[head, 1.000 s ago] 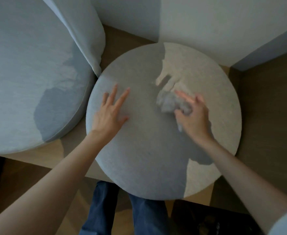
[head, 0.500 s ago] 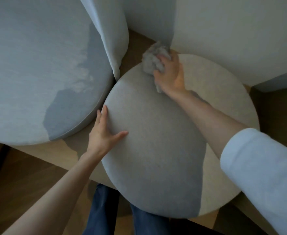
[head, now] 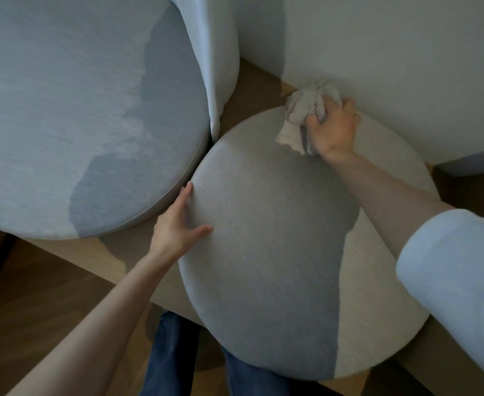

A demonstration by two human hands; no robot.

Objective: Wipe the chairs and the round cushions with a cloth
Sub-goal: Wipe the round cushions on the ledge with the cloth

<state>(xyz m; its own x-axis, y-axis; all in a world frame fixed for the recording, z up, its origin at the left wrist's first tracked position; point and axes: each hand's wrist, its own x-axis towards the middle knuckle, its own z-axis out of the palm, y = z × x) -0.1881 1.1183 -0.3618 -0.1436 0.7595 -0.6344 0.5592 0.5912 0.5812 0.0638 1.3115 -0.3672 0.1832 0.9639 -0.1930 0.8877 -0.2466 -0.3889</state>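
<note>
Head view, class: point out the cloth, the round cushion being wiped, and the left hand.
cloth (head: 306,108): head view, on the crumpled bunch beside the fingers.
round cushion (head: 263,252): head view, on the shaded middle of its top.
left hand (head: 172,224): head view, on the back of the hand.

We see 2 cushions side by side. The large pale blue round fabric cushion (head: 78,110) fills the upper left of the frame. The grey round fabric cushion (head: 277,252) fills the centre and lower right, rim just beside rim. The white curtain (head: 215,52) hangs behind and between them. The crumpled grey cloth (head: 306,107), gripped by the right hand (head: 332,130), lies on the grey cushion's far rim against the white wall (head: 406,52). The left hand (head: 178,224) rests on its left rim.
</note>
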